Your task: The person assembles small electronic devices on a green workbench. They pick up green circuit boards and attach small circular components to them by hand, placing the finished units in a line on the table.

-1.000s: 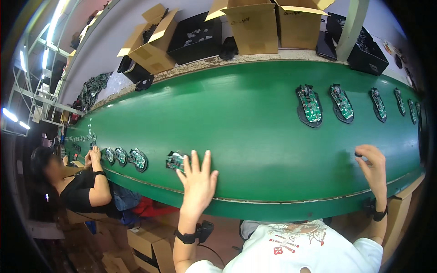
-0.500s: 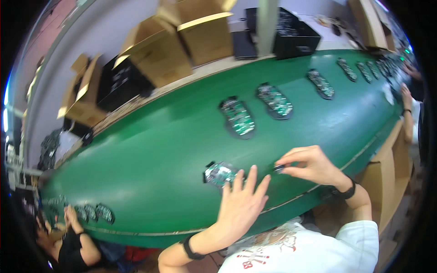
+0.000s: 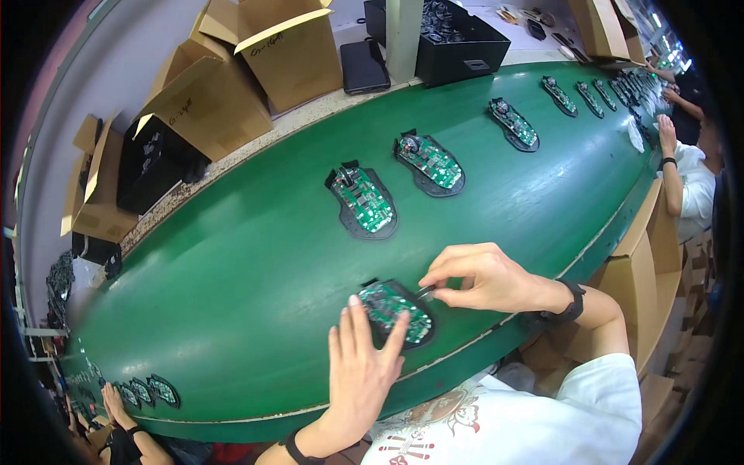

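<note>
Table (image 3: pixel 271 256): one, long, green, running across the whole view; its bare middle sets the boards well apart, probably so that each can be reached singly.

Cartons (image 3: pixel 221 101): several, brown, flaps up, standing on the ledge (image 3: pixel 306 120) along the far side; apparently put there to keep the table's surface free for the boards. Others stand at the right.

Bin (image 3: pixel 461 66): one, black, beside the post (image 3: pixel 403 39), holding dark pieces; open at the top, presumably for easy picking.

Left hand (image 3: pixel 360 380): fingers and thumb spread over the near board (image 3: pixel 381 306), fingertips at its left side, thumb over its right part; seemingly to keep it from sliding.

Right hand (image 3: pixel 484 280): thumb and forefinger pinched together on a small part, other fingers curled; held just beside the near board's right edge, low over the table.

Boards: green, on dark shaped bases. The near board lies at the near side of the table, under the left hand. Others form a slanting line (image 3: pixel 360 200) beyond it; a small cluster (image 3: pixel 163 391) lies far left.

Small part (image 3: pixel 425 291): one, dark, mostly hidden by fingertips; kind cannot be told.
</note>
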The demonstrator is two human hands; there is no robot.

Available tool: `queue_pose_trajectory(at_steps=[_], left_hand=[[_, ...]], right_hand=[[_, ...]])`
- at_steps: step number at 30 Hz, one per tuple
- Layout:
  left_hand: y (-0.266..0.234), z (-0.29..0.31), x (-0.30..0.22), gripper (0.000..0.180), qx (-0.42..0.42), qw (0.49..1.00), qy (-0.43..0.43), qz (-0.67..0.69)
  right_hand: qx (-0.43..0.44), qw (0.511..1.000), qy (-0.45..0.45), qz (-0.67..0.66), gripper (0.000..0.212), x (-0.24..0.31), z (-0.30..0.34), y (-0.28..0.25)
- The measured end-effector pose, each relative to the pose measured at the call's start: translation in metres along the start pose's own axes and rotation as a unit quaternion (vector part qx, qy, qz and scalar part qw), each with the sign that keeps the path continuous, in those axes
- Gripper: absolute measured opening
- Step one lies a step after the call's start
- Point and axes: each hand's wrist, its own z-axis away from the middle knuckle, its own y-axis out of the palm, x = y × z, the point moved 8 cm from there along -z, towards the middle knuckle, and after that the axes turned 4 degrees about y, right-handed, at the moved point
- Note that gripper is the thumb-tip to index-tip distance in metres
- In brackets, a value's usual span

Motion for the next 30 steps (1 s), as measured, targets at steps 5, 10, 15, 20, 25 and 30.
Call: queue_pose_trajectory(at_steps=[5, 10, 15, 20, 25, 30], left_hand=[[0.006, -0.007, -0.011, 0.079, -0.009, 0.998, 0.068, -0.004], [0.01, -0.004, -0.011, 0.079, -0.014, 0.998, 0.061, -0.025], [0.009, -0.005, -0.015, 0.072, -0.031, 0.996, 0.074, -0.041], [0.007, -0.01, -0.015, 0.065, -0.052, 0.995, 0.073, -0.05], [0.003, -0.005, -0.016, 0.066, -0.049, 0.997, 0.062, -0.016], [-0.007, -0.008, -0.024, 0.057, -0.046, 0.995, 0.079, -0.032]], right_hand=[[-0.027, 0.978, -0.186, 0.088, 0.024, 0.022, -0.007, 0.015], [-0.017, 0.94, -0.26, 0.219, 0.029, 0.025, -0.005, 0.03], [-0.007, 0.896, -0.329, 0.298, 0.031, 0.032, -0.003, 0.037], [0.005, 0.866, -0.349, 0.358, 0.034, 0.031, -0.001, 0.043], [-0.016, 0.93, -0.244, 0.276, 0.041, 0.041, 0.002, 0.031], [-0.001, 0.948, -0.173, 0.266, 0.033, 0.037, 0.004, 0.025]])
